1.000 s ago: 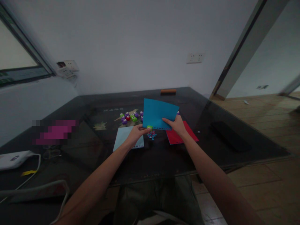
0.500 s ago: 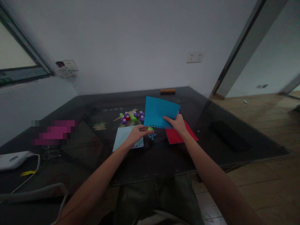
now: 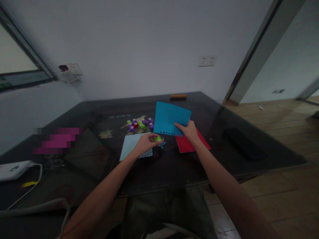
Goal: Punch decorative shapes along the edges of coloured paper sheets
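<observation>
My left hand [image 3: 147, 142] is closed around a small green craft punch [image 3: 158, 139], just below the lower left edge of a blue sheet of paper [image 3: 171, 116]. The punch looks tilted, and the fingers partly cover it. A row of small punched holes runs along the sheet's lower edge. My right hand [image 3: 188, 130] pinches that sheet at its lower right, thumb on the near face, and holds it raised over the table. Small blue paper bits [image 3: 162, 144] lie beside the punch. Under my left wrist rests a pale sheet [image 3: 128, 146], and a red sheet [image 3: 185, 146] lies below my right hand; both have holes along their edges.
Several green, purple and red punches [image 3: 141, 125] stand behind the pale sheet on the dark table [image 3: 159, 172]. A black case [image 3: 244, 143] lies at the right, a brown bar [image 3: 178, 96] at the back. On the left are a pixelated pink item [image 3: 61, 139] and a white device [image 3: 16, 170] with a cable.
My left hand has shifted slightly, and the green punch has turned in its fingers and sits a little lower and further left. The blue sheet has hardly moved.
</observation>
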{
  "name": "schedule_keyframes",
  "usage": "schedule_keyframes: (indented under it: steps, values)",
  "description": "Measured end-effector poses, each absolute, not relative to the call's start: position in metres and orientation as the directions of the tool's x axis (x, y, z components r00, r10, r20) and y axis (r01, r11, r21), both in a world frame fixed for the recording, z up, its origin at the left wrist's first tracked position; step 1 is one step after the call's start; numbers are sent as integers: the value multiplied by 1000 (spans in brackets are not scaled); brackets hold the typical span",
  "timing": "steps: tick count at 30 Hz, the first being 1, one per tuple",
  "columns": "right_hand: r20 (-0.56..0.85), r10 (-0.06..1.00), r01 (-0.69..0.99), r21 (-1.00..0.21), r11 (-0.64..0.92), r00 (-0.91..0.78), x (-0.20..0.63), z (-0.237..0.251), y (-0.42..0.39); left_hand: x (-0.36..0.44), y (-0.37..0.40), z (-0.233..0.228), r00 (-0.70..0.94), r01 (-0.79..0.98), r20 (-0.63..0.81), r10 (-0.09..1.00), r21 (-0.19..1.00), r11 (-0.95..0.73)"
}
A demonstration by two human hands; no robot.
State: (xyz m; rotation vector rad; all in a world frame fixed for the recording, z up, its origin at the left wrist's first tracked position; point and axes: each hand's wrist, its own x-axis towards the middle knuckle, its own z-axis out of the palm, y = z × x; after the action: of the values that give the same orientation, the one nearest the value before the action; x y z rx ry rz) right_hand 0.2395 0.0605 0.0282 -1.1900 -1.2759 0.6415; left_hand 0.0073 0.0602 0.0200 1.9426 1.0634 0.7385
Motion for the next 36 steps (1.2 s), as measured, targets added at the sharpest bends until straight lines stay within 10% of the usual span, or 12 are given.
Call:
schedule_keyframes:
  steps: [24,30,36]
  values:
    - [361,881,218,-927,305,304,241,33,60,2,62,20,436,506,228,871,738,-447]
    - [301,870,13,-947,322,391,245,41,57,-1,62,26,442,116,94,892,980,-161]
    - [271,842,-130,-921,368,466,265,54,53,-3,64,24,459,-150,-21,888,984,100]
